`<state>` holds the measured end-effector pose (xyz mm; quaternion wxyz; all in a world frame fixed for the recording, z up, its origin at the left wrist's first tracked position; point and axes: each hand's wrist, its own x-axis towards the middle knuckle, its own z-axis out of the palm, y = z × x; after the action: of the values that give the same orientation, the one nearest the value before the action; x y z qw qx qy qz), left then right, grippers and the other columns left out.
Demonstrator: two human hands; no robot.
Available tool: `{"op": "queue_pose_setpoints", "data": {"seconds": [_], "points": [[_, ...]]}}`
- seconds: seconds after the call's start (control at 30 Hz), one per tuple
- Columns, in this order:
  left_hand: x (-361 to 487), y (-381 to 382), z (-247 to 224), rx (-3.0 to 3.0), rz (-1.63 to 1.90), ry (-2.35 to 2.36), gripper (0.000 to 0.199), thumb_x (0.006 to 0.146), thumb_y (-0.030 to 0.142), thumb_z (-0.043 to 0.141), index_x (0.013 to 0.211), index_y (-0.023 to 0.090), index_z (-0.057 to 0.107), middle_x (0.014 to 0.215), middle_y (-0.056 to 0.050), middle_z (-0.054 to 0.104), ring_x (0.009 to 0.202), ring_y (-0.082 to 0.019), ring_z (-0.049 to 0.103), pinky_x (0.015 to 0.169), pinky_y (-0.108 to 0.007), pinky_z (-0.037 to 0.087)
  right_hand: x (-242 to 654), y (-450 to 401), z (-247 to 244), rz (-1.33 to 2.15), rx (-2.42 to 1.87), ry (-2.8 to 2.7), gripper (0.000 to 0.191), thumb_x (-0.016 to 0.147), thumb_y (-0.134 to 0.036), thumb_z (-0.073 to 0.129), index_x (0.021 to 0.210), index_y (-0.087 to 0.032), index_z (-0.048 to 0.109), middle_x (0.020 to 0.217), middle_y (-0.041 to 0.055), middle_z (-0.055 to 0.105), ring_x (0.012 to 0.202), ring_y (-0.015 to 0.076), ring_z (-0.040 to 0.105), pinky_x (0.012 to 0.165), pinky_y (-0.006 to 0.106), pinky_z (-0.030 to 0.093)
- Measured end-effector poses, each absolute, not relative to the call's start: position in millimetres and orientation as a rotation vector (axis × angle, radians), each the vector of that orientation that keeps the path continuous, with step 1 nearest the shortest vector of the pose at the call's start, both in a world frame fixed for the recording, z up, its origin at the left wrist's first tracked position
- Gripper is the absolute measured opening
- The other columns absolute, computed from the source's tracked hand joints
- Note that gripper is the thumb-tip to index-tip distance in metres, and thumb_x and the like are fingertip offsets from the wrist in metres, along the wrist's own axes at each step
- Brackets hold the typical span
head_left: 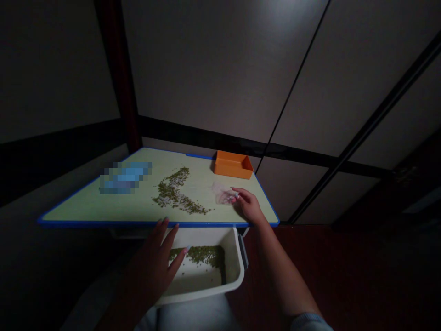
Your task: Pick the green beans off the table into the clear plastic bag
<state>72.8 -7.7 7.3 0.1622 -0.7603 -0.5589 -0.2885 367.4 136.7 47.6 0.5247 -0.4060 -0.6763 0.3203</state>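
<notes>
My right hand (246, 202) is over the right part of the table, its thumb and fingers pinching the edge of a thin, see-through pinkish bag (222, 193). The bag lies crumpled on the tabletop; whether anything is inside is too blurred to tell. My left hand (160, 255) has its fingers spread, with the fingertips near the table's front edge and the thumb above a white bin (237, 266). Small green beans or pellets (172, 191) are strewn in a bent band across the middle of the table. More of the same green pieces (208, 255) lie in the bin.
An orange open box (232, 170) stands at the back right of the pale table (124, 209), which has a blue rim. A blurred-out light-blue item (126, 178) lies on the left. Panelled cabinet doors (213, 73) rise behind the table.
</notes>
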Motion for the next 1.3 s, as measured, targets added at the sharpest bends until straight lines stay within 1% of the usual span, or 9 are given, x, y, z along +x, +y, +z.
{"op": "queue_pose_setpoints", "data": {"seconds": [0.1,0.23,0.47,0.7,0.83,0.9,1.07,1.17,1.3], "points": [[71.5,-7.3,2.5,-2.156,-0.829,-1.586,0.054,0.090,0.049,0.043,0.128,0.012,0.055,0.144,-0.022,0.050,0.133,-0.036,0.049,0.101,-0.050,0.049,361.5,138.4,48.5,0.735,-0.972,-1.674,0.029,0.085,-0.033,0.060,0.108,-0.021,0.073,0.114,0.0088,0.072,0.103,0.0208,0.065,0.096,0.037,0.049],[69.8,-5.9,-1.0,-2.160,-0.849,-1.539,0.056,0.090,0.051,0.043,0.128,0.012,0.055,0.145,-0.023,0.048,0.132,-0.036,0.050,0.101,-0.049,0.050,357.3,137.8,47.9,0.776,-0.952,-1.718,0.029,0.086,-0.030,0.056,0.109,-0.022,0.072,0.114,0.0077,0.072,0.100,0.0194,0.066,0.092,0.036,0.051],[71.8,-8.7,2.4,-2.144,-0.834,-1.611,0.054,0.090,0.049,0.044,0.132,0.016,0.051,0.147,-0.019,0.048,0.135,-0.032,0.048,0.102,-0.048,0.050,359.9,133.6,45.5,0.792,-0.907,-1.774,0.027,0.085,-0.021,0.055,0.106,-0.023,0.073,0.111,0.0058,0.072,0.104,0.0189,0.065,0.096,0.035,0.048],[72.9,-9.2,5.1,-2.129,-0.797,-1.576,0.057,0.089,0.055,0.044,0.129,0.016,0.055,0.145,-0.019,0.050,0.132,-0.032,0.051,0.100,-0.045,0.051,362.9,130.9,45.6,0.954,-0.858,-1.720,0.023,0.087,-0.029,0.058,0.105,-0.022,0.071,0.107,0.0064,0.072,0.088,0.0178,0.067,0.083,0.032,0.052],[72.1,-9.0,3.4,-2.102,-0.766,-1.594,0.058,0.089,0.056,0.042,0.130,0.016,0.054,0.145,-0.018,0.051,0.128,-0.032,0.055,0.097,-0.044,0.053,362.5,127.4,48.0,0.997,-0.863,-1.689,0.025,0.086,-0.035,0.061,0.104,-0.022,0.070,0.090,0.0049,0.072,0.074,0.0166,0.065,0.072,0.030,0.052],[72.4,-8.8,1.9,-2.089,-0.745,-1.625,0.059,0.090,0.056,0.041,0.132,0.017,0.051,0.145,-0.017,0.051,0.129,-0.031,0.053,0.099,-0.044,0.052,362.3,126.5,48.1,0.998,-0.868,-1.689,0.025,0.085,-0.037,0.062,0.102,-0.021,0.070,0.085,0.0044,0.071,0.072,0.0167,0.064,0.068,0.028,0.051],[75.4,-7.3,-0.2,-2.002,-0.732,-1.584,0.062,0.091,0.057,0.037,0.135,0.014,0.048,0.141,-0.020,0.054,0.129,-0.033,0.053,0.098,-0.045,0.052,363.6,126.2,44.4,0.994,-0.933,-1.598,0.027,0.083,-0.038,0.063,0.101,-0.019,0.068,0.083,0.0049,0.070,0.069,0.0160,0.061,0.065,0.028,0.049],[75.1,-7.2,2.3,-1.944,-0.751,-1.547,0.060,0.092,0.056,0.034,0.128,0.011,0.053,0.135,-0.021,0.059,0.121,-0.030,0.060,0.095,-0.042,0.054,363.9,124.2,45.5,1.013,-0.944,-1.644,0.026,0.083,-0.037,0.063,0.100,-0.018,0.068,0.086,0.0057,0.070,0.070,0.0162,0.061,0.068,0.029,0.049],[71.2,-8.2,7.8,-1.958,-0.778,-1.550,0.057,0.094,0.055,0.033,0.120,0.012,0.059,0.123,-0.018,0.067,0.110,-0.026,0.067,0.089,-0.037,0.056,363.3,120.5,50.9,1.093,-0.916,-1.715,0.026,0.084,-0.037,0.061,0.101,-0.018,0.067,0.079,0.0039,0.069,0.068,0.0162,0.061,0.069,0.030,0.049]]}}
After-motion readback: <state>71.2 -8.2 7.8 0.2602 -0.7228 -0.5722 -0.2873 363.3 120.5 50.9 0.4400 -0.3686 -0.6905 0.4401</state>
